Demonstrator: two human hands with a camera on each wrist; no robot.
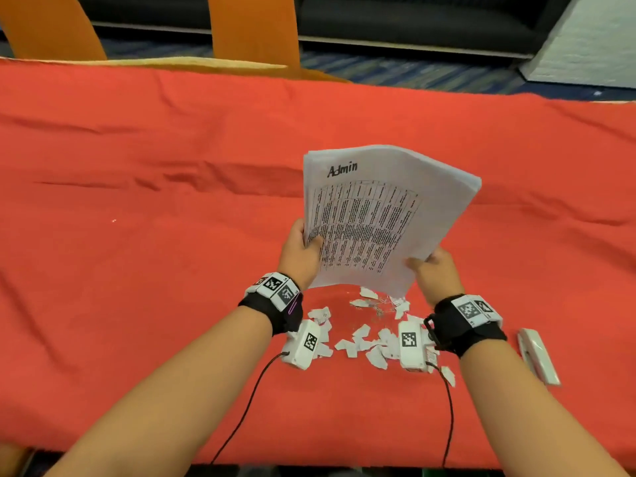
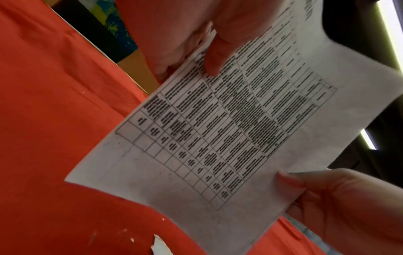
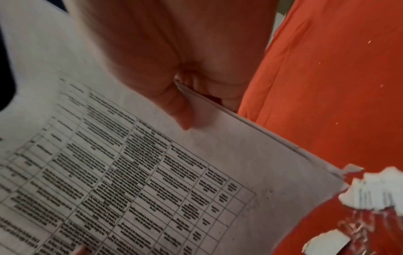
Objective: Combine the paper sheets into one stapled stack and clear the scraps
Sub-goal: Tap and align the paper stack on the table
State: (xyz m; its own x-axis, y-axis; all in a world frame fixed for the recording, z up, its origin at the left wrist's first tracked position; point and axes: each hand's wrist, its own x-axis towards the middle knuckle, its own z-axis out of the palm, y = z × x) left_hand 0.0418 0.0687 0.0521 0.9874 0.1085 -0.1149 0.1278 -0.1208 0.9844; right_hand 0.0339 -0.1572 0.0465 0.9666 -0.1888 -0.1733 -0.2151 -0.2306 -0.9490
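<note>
A stack of printed paper sheets point(image 1: 382, 215), headed "Admin" in marker, is held up off the red tablecloth point(image 1: 137, 201), tilted to the right. My left hand point(image 1: 303, 251) grips its left edge, thumb on the top sheet point(image 2: 229, 138). My right hand point(image 1: 435, 270) pinches the lower right edge, thumb on top and fingers behind the stack point(image 3: 174, 181). Several torn white paper scraps point(image 1: 364, 335) lie on the cloth below the stack, between my wrists. A white stapler point(image 1: 537, 356) lies at the right beside my right forearm.
The tablecloth stretches wide to the left and far side. Orange chair backs point(image 1: 254, 29) stand beyond the far table edge. Scraps point(image 3: 370, 191) show close under the stack's lower corner. Cables run from both wrist cameras toward the near edge.
</note>
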